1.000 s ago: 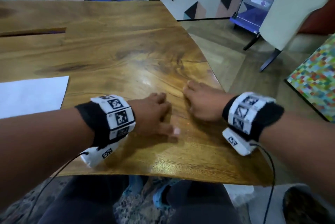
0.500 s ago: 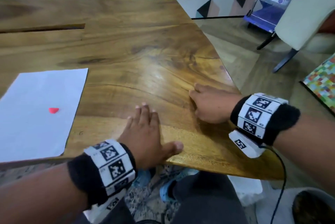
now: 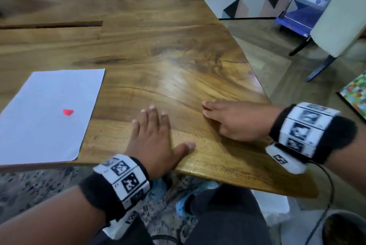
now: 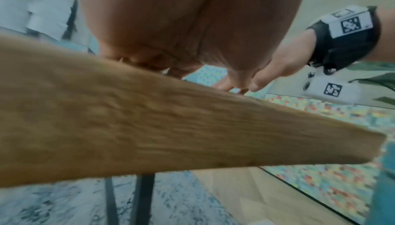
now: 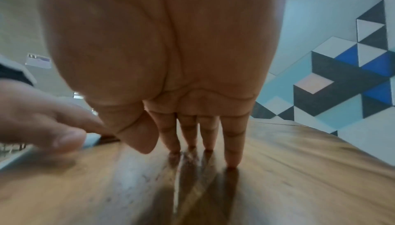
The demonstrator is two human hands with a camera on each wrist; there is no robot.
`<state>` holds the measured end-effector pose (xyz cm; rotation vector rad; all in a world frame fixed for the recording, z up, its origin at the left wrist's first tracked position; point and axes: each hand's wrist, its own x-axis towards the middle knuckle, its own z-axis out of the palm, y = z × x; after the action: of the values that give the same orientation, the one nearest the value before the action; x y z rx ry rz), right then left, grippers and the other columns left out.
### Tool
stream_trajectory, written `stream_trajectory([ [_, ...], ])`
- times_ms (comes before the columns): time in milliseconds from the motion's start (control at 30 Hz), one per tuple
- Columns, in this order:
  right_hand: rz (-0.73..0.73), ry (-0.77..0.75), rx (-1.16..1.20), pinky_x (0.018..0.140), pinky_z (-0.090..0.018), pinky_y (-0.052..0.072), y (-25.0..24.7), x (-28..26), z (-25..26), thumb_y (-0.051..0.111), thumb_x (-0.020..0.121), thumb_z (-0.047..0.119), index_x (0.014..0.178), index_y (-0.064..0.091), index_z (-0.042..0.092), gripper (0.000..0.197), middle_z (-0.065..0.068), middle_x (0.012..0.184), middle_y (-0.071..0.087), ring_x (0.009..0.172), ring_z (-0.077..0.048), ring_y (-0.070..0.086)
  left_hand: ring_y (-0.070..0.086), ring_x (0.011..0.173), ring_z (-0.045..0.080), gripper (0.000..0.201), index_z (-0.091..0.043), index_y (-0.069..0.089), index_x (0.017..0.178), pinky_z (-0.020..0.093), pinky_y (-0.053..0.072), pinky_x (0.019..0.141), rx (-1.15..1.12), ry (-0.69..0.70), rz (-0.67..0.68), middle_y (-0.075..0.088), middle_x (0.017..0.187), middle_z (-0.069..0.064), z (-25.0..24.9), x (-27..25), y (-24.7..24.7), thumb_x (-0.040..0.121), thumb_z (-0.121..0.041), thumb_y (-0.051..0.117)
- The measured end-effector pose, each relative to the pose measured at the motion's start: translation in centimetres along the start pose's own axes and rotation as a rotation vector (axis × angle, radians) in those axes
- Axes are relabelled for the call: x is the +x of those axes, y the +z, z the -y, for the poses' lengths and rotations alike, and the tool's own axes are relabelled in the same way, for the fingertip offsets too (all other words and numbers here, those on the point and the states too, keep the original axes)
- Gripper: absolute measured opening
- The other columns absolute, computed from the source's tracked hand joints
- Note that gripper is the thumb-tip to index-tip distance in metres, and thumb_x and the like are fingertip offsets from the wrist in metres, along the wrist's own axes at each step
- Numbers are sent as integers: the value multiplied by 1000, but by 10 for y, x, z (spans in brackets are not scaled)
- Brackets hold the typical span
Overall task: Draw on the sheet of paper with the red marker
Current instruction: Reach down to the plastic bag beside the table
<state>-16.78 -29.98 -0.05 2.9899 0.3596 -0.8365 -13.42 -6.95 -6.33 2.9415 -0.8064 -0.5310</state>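
Note:
A white sheet of paper [image 3: 45,117] lies on the wooden table [image 3: 158,56] at the front left. On it is a small red shape [image 3: 68,112]; I cannot tell whether it is a drawn mark or an object. No marker shows in any view. My left hand [image 3: 158,131] lies flat on the table near its front edge, just right of the paper, with straight spread fingers and nothing in it. My right hand [image 3: 217,114] rests flat further right with its fingers [image 5: 205,127] straight on the wood. The left wrist view shows my left palm [image 4: 181,34] above the table's edge [image 4: 149,127].
A long slot [image 3: 51,24] cuts the tabletop at the back left. The table's right edge runs just past my right hand. A pale chair [image 3: 336,16] and a colourful mat [image 3: 356,94] are on the floor to the right.
My left hand has drawn back to the front edge and flattened out. The view has swung left, bringing the paper and its red shape into sight. The right hand has stayed put.

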Motion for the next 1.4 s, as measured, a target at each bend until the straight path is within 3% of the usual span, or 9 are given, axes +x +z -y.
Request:
stream_trajectory([
  [167, -177, 8, 97, 103, -38, 49, -26, -6, -14, 40, 98, 26, 132, 61, 33, 41, 9, 134, 63, 114, -15, 62, -28, 149, 33, 104, -13, -8, 160, 51, -7, 123, -43, 274, -17, -25, 163, 19, -60, -15, 20, 88, -82, 18],
  [300, -254, 93, 67, 117, -35, 30, -30, 39, -11, 42, 99, 16, 151, 39, 18, 52, -7, 158, 38, 144, -24, 36, -20, 153, 26, 101, -16, 2, 162, 45, -6, 124, -54, 384, -69, -16, 167, 12, -71, -17, 13, 89, -81, 26],
  [467, -18, -4, -9, 122, -43, 25, -5, 17, 5, 43, 98, 22, 156, 28, 16, 60, -6, 166, 16, 150, -27, 23, -13, 153, 32, 110, -21, 3, 160, 56, 1, 122, -48, -56, -85, -12, 167, 13, 13, 4, -15, 74, -90, 10],
  [567, 13, -61, 42, 111, -43, 42, -10, -6, -7, 39, 94, 28, 142, 51, 30, 49, 3, 151, 48, 132, -18, 50, -12, 153, 36, 117, -17, 0, 160, 57, 4, 122, -60, -163, -53, -11, 167, 16, 33, 4, -8, 71, -93, 3],
  [833, -120, 166, -53, 114, -45, 33, -5, 18, -20, 45, 96, 20, 146, 42, 10, 51, -12, 154, 36, 140, -28, 38, -24, 152, 25, 107, -13, -5, 161, 46, -4, 124, -57, 346, 36, -22, 165, 13, -77, -16, 11, 86, -84, 22],
  [967, -72, 47, 20, 121, -40, 28, 19, -26, -12, 46, 95, 24, 153, 34, 20, 60, -2, 165, 22, 149, -22, 28, -14, 154, 26, 104, -15, -3, 161, 50, 7, 125, -33, 247, 10, -15, 167, 11, -53, 5, -22, 87, -81, 29],
  [1100, -243, 149, 187, 109, -43, 44, 4, -35, -40, 44, 95, 18, 138, 56, 24, 45, 0, 141, 57, 126, -22, 55, -6, 155, 29, 104, -16, 1, 161, 52, 11, 123, 36, 151, 89, -12, 168, 10, -38, 37, -49, 87, -81, 34],
  [1267, -94, 167, 72, 112, -46, 38, 24, -32, -35, 46, 94, 24, 142, 45, 15, 48, -11, 151, 38, 137, -29, 40, -13, 154, 30, 106, -15, -4, 161, 49, 4, 124, 38, 331, 186, -17, 166, 13, -82, 19, -28, 87, -82, 30],
  [1400, -301, 198, 433, 109, -33, 38, 30, -78, -62, 47, 101, 25, 141, 52, 29, 41, 17, 138, 49, 129, -8, 47, -17, 153, 17, 105, -24, -7, 161, 37, 2, 123, -70, 449, 204, -21, 167, 2, -91, 0, -31, 83, -81, 35],
])
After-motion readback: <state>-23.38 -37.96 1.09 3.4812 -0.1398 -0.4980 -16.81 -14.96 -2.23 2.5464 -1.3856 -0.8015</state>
